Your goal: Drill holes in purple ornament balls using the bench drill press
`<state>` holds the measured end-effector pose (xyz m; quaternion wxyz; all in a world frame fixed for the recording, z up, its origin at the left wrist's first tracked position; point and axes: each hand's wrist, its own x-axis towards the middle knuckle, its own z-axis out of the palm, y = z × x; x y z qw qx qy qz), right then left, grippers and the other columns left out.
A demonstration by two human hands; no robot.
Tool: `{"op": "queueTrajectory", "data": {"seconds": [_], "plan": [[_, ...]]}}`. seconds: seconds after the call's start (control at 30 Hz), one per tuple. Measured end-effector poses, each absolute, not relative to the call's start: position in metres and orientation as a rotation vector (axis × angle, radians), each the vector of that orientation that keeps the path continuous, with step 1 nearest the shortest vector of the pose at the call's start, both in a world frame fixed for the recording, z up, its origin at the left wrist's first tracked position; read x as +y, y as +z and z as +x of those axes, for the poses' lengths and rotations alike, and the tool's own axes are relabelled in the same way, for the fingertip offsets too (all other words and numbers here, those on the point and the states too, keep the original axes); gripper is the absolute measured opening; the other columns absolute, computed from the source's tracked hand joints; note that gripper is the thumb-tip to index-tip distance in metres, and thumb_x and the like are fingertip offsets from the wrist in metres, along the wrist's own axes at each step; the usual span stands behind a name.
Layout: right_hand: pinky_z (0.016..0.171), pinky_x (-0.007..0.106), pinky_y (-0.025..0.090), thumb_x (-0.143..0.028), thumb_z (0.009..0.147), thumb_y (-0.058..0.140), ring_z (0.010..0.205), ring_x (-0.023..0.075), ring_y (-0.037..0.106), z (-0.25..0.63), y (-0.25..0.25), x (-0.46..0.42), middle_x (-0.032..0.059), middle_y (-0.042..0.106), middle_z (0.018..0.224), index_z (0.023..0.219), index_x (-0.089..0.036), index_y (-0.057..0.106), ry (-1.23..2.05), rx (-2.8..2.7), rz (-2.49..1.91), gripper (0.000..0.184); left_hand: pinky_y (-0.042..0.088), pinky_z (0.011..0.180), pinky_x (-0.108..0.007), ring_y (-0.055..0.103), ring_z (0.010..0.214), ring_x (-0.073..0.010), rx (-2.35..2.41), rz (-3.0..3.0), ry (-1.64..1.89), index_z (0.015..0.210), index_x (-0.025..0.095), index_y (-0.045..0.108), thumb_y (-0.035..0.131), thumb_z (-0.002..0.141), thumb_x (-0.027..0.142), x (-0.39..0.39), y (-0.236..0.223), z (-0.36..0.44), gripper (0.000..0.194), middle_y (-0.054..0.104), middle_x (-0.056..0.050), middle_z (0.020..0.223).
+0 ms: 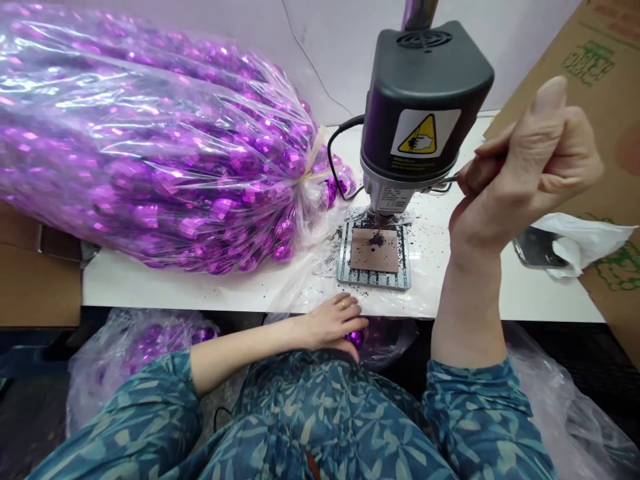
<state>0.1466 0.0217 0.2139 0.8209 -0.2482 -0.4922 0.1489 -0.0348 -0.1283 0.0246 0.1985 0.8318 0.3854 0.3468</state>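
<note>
A small bench drill press (423,100) stands on the white table (200,287), its metal base plate (375,257) strewn with dark shavings. My right hand (520,167) is raised beside the drill head, fingers wrapped around its feed lever. My left hand (335,323) hangs below the table's front edge, fingers closed around a shiny purple ball (354,338) over my lap.
A large clear plastic bag (150,147) full of purple balls lies across the table's left half. A second bag of balls (145,347) sits under the table at left. A cardboard box (600,133) stands at right, with a phone (537,248) and white tissue (585,240) beside it.
</note>
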Motion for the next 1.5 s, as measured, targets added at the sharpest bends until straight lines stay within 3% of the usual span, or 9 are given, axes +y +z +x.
{"op": "queueTrajectory", "data": {"seconds": [0.13,0.3,0.47,0.57,0.73,0.9,1.1,1.3,1.5], "plan": [[0.043,0.019,0.023,-0.059,0.085,0.064,0.039,-0.0038,0.038,0.147,0.212,0.021,-0.0088,0.041,0.047,0.057,-0.013,0.048,0.319,-1.020,-0.511,0.056,0.060,0.090,-0.046,0.071,0.094,-0.0274,1.196,2.286,0.967,0.097,0.024,0.069,0.057,0.100,0.029,-0.037,0.040,-0.052,0.013,0.072,-0.008,0.096],[0.041,0.023,0.022,-0.058,0.086,0.066,0.037,-0.0017,0.036,0.148,0.210,0.020,-0.0083,0.038,0.046,0.057,-0.015,0.049,0.318,-1.019,-0.480,0.055,0.053,0.104,-0.049,0.071,0.116,-0.0354,2.050,1.931,0.845,0.126,0.013,0.066,0.048,0.096,0.003,0.086,0.061,-0.062,0.036,0.067,-0.022,0.129],[0.045,0.019,0.023,-0.051,0.091,0.063,0.040,-0.0048,0.038,0.147,0.209,0.019,-0.0083,0.037,0.046,0.057,-0.014,0.051,0.285,-1.041,-0.472,0.052,0.053,0.100,-0.052,0.072,0.117,-0.0422,2.280,1.759,0.669,0.132,0.008,0.066,0.046,0.100,0.003,0.128,0.058,-0.056,0.039,0.058,-0.030,0.144],[0.046,0.019,0.023,-0.050,0.092,0.061,0.041,-0.0059,0.040,0.146,0.209,0.017,-0.0084,0.038,0.047,0.057,-0.013,0.051,0.269,-1.041,-0.478,0.052,0.053,0.102,-0.052,0.071,0.121,-0.0413,2.268,1.783,0.626,0.142,0.013,0.063,0.046,0.100,0.002,0.122,0.053,-0.056,0.047,0.056,-0.027,0.148],[0.047,0.017,0.025,-0.052,0.092,0.060,0.043,-0.0066,0.042,0.145,0.208,0.015,-0.0086,0.038,0.047,0.057,-0.012,0.051,0.261,-1.046,-0.490,0.053,0.053,0.107,-0.051,0.069,0.119,-0.0377,2.102,1.934,0.668,0.151,0.021,0.056,0.063,0.096,0.013,0.086,0.044,-0.069,0.056,0.061,-0.019,0.138],[0.047,0.018,0.024,-0.052,0.093,0.060,0.042,-0.0066,0.039,0.145,0.207,0.015,-0.0082,0.037,0.048,0.058,-0.013,0.050,0.260,-1.040,-0.477,0.053,0.053,0.108,-0.051,0.069,0.116,-0.0341,1.897,1.919,0.750,0.131,0.023,0.067,0.072,0.092,0.019,0.060,0.040,-0.084,0.039,0.060,-0.016,0.135],[0.045,0.017,0.024,-0.049,0.095,0.060,0.042,-0.0065,0.039,0.146,0.205,0.016,-0.0084,0.037,0.049,0.059,-0.013,0.051,0.282,-1.065,-0.451,0.052,0.059,0.108,-0.043,0.070,0.118,-0.0243,1.299,1.257,1.448,0.126,0.026,0.065,0.078,0.091,0.036,0.028,0.052,-0.067,0.039,0.071,-0.008,0.127],[0.043,0.022,0.024,-0.056,0.088,0.066,0.039,-0.0021,0.036,0.144,0.206,0.017,-0.0081,0.040,0.047,0.057,-0.014,0.051,0.292,-1.006,-0.441,0.054,0.064,0.104,-0.047,0.076,0.113,-0.0260,0.943,0.653,1.346,0.108,0.018,0.067,0.076,0.093,0.040,-0.004,0.056,-0.048,0.028,0.078,-0.011,0.114],[0.043,0.020,0.023,-0.053,0.089,0.064,0.040,-0.0033,0.037,0.142,0.206,0.017,-0.0077,0.039,0.048,0.057,-0.013,0.048,0.288,-0.994,-0.418,0.054,0.062,0.093,-0.038,0.077,0.095,-0.0208,1.100,0.954,1.346,0.103,0.021,0.063,0.101,0.065,0.040,-0.011,0.031,-0.035,0.058,0.079,-0.003,0.097]]}}
